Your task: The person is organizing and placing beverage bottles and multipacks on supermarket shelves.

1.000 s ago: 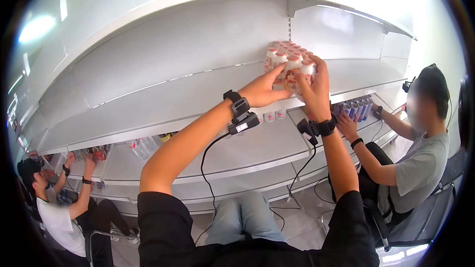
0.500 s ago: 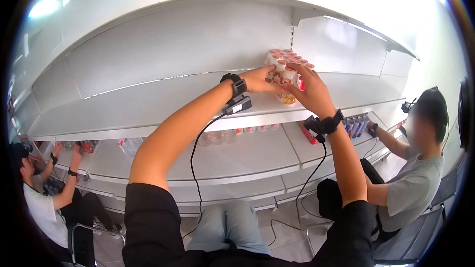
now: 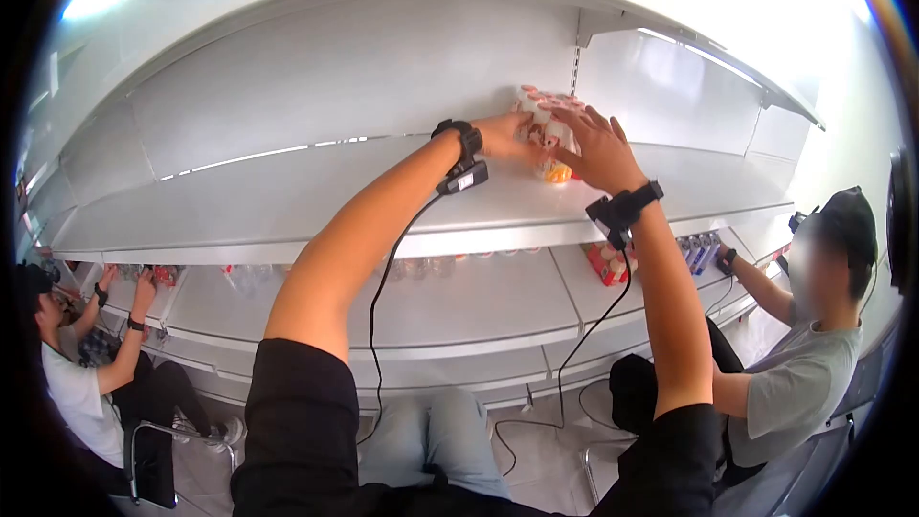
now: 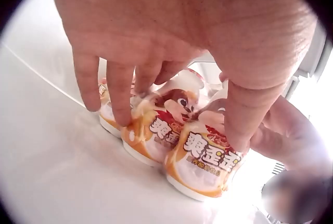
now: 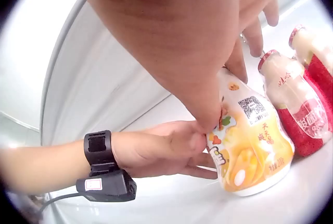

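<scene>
Bottles with orange-and-white labels stand between the two hands in the head view, on the shelf. The left hand reaches in from their left, blurred at the fingers. The right hand is open at their right, fingers extended and spread. Below the right hand, a red-and-white pack sits on a lower shelf. To the right of both hands, a seated person in a grey shirt reaches towards blue-and-silver cans.

In the left wrist view, the left hand is open over the bottles, its fingers fairly straight down one side and its thumb against the nearest one; the right hand shows just beyond the thumb.

In the right wrist view, the right thumb touches an orange-labelled bottle, the fingers extended past it. Red-labelled bottles stand beyond it.
</scene>
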The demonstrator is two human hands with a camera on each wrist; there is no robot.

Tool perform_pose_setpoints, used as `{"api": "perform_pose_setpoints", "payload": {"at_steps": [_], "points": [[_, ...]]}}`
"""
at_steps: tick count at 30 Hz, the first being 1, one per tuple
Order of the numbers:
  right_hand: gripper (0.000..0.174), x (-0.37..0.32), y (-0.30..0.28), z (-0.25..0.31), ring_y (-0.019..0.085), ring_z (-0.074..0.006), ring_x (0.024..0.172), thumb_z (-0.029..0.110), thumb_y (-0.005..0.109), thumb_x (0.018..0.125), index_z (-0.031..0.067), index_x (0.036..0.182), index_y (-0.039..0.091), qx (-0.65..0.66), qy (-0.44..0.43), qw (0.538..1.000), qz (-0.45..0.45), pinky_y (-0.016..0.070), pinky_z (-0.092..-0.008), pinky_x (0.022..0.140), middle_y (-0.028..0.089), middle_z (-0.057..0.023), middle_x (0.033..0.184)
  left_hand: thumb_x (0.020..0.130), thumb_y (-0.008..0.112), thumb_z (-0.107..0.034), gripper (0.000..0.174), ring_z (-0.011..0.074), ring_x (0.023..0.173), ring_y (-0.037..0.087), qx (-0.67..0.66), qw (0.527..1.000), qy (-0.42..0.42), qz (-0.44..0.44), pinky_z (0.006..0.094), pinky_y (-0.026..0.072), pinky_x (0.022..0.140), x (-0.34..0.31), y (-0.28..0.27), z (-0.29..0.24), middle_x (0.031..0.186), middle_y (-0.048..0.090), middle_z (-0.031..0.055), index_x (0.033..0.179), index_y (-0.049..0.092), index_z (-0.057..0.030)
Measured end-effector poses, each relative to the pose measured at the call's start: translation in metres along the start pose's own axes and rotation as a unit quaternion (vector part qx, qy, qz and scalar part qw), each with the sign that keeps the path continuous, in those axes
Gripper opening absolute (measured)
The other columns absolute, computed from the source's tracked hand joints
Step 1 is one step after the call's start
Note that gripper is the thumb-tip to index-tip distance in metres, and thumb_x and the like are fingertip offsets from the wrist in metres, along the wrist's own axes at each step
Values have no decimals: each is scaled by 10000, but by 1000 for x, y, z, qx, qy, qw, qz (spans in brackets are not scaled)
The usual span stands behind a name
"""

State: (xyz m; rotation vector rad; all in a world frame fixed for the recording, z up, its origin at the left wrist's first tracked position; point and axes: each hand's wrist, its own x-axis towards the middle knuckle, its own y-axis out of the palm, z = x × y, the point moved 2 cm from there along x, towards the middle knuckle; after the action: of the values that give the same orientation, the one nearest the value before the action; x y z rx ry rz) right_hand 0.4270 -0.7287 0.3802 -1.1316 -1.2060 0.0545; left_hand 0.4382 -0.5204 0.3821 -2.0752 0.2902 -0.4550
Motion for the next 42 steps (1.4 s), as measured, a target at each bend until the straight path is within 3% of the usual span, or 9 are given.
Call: {"api": "perform_pose_setpoints", "payload": {"at_steps": [4,6,10,14,19,24,30,33,42], "points": [[667,4,-2,9,374,-332,1325,339,668,820,170,1395,374,-38,-24,999,-1,300,-532,1062,420,-115,1417,605,783,-643,1117,293,1296,427,19,999,-45,-5,333,334,1079,-7,-5,-13,1394,438,208,1402,347,6],[681,-1,-18,24,405,-335,1293,288,700,794,125,1376,386,-86,-59,989,-100,336,-489,1037,443,-161,1383,697,779,-505,941,276,1244,486,24,997,-32,-73,330,387,1034,-7,-4,-21,1333,501,198,1367,376,20],[440,-44,-86,65,575,-301,1038,177,677,811,82,1221,551,134,-37,979,-152,446,-378,897,611,-151,1139,815,710,-295,621,217,1120,569,43,967,116,-224,320,460,928,-87,-1,-93,1223,602,125,1315,452,-32],[158,-122,-85,84,618,-143,716,101,618,867,7,991,650,360,78,926,-81,481,-261,672,682,-96,821,856,662,-192,243,70,799,605,-90,982,94,-136,229,451,615,-190,47,-136,941,685,-1,1069,649,-76],[149,-195,22,96,592,-88,656,128,554,920,11,974,628,588,191,785,31,450,-212,581,658,-52,768,904,619,-234,209,70,759,610,-246,968,6,-45,222,437,609,-237,148,-55,892,683,19,1018,666,-65],[165,-218,138,106,564,-85,621,102,500,918,12,996,614,650,289,701,54,424,-214,543,646,-53,763,916,602,-267,236,79,719,600,-411,893,-141,-114,232,420,583,-246,233,83,834,670,20,1033,655,-69],[163,-236,213,131,498,-60,569,118,512,916,18,984,623,662,343,661,83,399,-195,522,637,-43,763,929,599,-213,217,71,658,555,-493,810,-206,-243,184,367,525,-277,261,154,806,630,36,1059,628,-42],[147,-243,236,137,461,-47,544,127,529,916,29,980,617,667,342,654,101,369,-191,501,635,-41,771,933,593,-192,201,73,653,551,-527,790,-156,-271,185,362,522,-284,264,160,819,627,43,1056,625,-37],[134,-243,234,146,438,-36,549,135,557,924,31,982,620,618,371,683,117,345,-193,495,630,-32,772,929,582,-168,180,47,602,501,-488,805,-141,-307,201,380,517,-283,262,153,829,635,35,1063,620,-53]]}}
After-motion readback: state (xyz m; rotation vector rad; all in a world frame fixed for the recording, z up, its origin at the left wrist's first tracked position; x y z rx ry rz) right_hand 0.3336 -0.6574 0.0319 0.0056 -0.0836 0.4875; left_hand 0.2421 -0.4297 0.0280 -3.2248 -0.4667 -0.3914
